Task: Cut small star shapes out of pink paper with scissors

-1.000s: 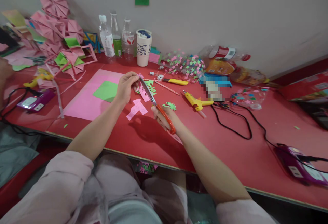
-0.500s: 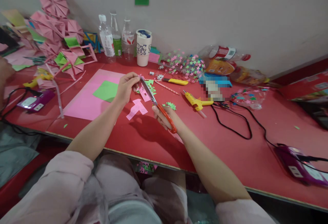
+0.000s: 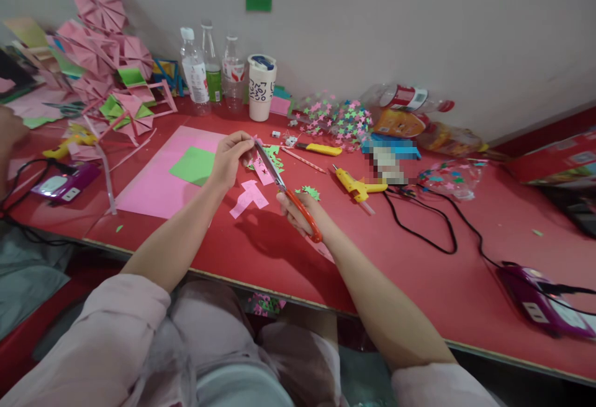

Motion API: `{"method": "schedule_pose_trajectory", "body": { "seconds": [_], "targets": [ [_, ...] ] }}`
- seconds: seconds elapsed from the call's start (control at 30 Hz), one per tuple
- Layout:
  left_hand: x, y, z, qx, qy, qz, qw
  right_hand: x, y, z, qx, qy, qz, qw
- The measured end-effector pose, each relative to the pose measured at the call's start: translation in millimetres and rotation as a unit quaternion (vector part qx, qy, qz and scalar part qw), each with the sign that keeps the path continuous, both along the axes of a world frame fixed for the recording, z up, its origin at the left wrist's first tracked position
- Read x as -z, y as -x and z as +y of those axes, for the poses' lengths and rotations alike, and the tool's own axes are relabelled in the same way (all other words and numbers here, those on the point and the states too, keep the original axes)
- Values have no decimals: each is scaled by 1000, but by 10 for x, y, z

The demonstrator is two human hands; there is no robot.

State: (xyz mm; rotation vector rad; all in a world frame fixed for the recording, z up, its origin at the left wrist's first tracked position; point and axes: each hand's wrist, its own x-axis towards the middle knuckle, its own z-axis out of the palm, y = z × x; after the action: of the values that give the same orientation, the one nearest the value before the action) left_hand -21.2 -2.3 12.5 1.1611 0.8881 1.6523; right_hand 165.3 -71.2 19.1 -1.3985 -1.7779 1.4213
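Note:
My left hand [image 3: 229, 157] pinches a small piece of pink paper [image 3: 263, 172] above the red table [image 3: 372, 258]. My right hand [image 3: 298, 213] grips red-handled scissors [image 3: 285, 188], whose blades reach up to the pink paper near my left fingertips. Pink paper scraps [image 3: 249, 197] lie on the table just below both hands. A large pink sheet [image 3: 153, 183] with a green square [image 3: 192, 165] on it lies to the left of my left hand.
A yellow glue gun [image 3: 357, 185] with a black cord, a yellow box cutter [image 3: 321, 148], a pencil and a pile of paper stars [image 3: 336, 116] lie behind my hands. Bottles [image 3: 194, 72] and a cup [image 3: 261, 86] stand at the wall. Folded pink paper fans [image 3: 97, 41] fill the far left. Purple devices [image 3: 540, 301] sit at both sides.
Hardly anything differs; my right hand and the scissors have shifted very slightly, and my left hand keeps its hold on the pink paper.

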Motion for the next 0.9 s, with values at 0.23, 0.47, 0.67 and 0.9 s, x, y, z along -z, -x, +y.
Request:
{"method": "schedule_pose_trajectory", "body": {
  "seconds": [0.23, 0.47, 0.67, 0.9],
  "targets": [
    [-5, 7, -5, 5, 2, -7, 1000, -13, -7, -6, -3, 1, 1, 1000],
    [-3, 18, 16, -25, -6, 9, 1000, -4, -3, 11, 4, 11, 3, 1000],
    [-4, -9, 5, -26, -5, 2, 1000, 28, 5, -14, -6, 9, 34, 999],
    [6, -52, -20, -2, -23, -16, 1000, 33, 28, -44, -9, 0, 53, 999]
  ]
}}
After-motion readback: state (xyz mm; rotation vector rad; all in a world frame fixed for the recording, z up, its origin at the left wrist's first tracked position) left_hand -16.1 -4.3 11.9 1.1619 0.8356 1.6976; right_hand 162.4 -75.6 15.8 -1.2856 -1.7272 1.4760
